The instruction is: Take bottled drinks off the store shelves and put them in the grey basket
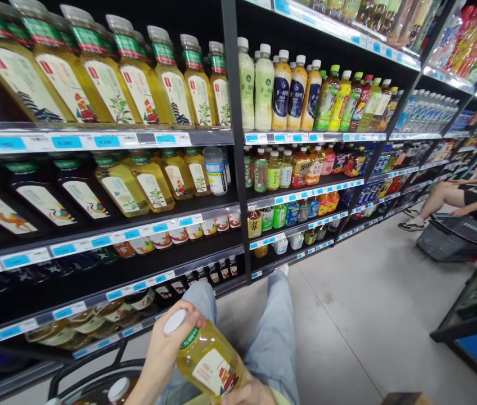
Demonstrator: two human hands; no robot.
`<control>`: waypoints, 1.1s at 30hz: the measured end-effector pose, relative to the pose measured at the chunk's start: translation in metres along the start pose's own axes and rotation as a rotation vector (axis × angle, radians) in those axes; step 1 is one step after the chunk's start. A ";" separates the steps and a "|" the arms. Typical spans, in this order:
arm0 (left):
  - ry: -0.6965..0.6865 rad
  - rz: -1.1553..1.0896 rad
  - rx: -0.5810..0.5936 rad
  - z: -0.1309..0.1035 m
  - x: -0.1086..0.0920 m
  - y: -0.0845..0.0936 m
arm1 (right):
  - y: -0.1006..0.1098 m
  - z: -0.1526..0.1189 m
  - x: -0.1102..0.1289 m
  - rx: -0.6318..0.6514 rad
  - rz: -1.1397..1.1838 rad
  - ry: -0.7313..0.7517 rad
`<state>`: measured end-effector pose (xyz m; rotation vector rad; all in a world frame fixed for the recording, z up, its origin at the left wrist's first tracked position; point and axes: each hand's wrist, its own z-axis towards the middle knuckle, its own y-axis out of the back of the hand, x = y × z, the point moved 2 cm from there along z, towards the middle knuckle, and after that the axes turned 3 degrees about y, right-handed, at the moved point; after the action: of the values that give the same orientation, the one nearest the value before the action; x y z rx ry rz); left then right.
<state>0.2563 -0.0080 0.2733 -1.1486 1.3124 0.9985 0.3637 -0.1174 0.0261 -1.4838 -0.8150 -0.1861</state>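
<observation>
A large bottle of yellow tea (211, 360) with a white cap, a green neck band and a pale label lies tilted over my lap. My left hand (181, 323) is closed round its neck, just under the cap. Lower down, my right hand (251, 392) grips the bottle's base, partly cut off by the bottom edge of the view. Under my left forearm stands a black basket (90, 378) that holds bottles with white caps (119, 389).
Shelves of drinks (196, 138) run along the left and ahead, with similar tea bottles (133, 79) on them. Grey floor (340, 304) stretches to the right. A seated person (445, 199) is beside a grey basket (447, 236). A cardboard box (406, 398) shows at the bottom edge.
</observation>
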 end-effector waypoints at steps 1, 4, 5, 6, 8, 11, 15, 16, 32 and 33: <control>0.009 0.011 -0.018 0.000 0.001 -0.001 | 0.000 0.000 0.000 0.018 -0.040 -0.024; 0.027 0.069 -0.014 0.003 0.002 -0.001 | -0.005 -0.001 0.006 0.147 -0.116 -0.059; 0.023 0.084 0.006 0.003 0.003 0.001 | -0.007 -0.001 0.008 0.197 -0.126 -0.063; 0.015 0.089 0.040 0.004 0.003 0.002 | -0.008 -0.002 0.009 0.240 -0.132 -0.065; -0.009 0.056 0.131 0.002 0.001 0.005 | -0.010 -0.002 0.011 0.289 -0.134 -0.067; -0.049 -0.050 0.345 -0.004 -0.004 0.005 | -0.009 -0.004 0.011 0.322 -0.111 -0.080; -0.078 -0.088 0.571 -0.012 -0.008 0.000 | -0.009 -0.010 0.008 0.292 -0.076 -0.110; -0.080 -0.098 0.573 -0.013 -0.008 -0.002 | -0.010 -0.011 0.008 0.268 -0.073 -0.111; 0.002 -0.135 0.081 -0.012 0.009 -0.005 | -0.027 -0.025 0.021 -0.403 0.121 0.141; 0.005 -0.129 0.065 -0.013 0.009 -0.005 | -0.026 -0.027 0.020 -0.400 0.109 0.144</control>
<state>0.2590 -0.0220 0.2659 -1.1719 1.2491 0.8536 0.3725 -0.1381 0.0617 -1.8613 -0.5994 -0.3864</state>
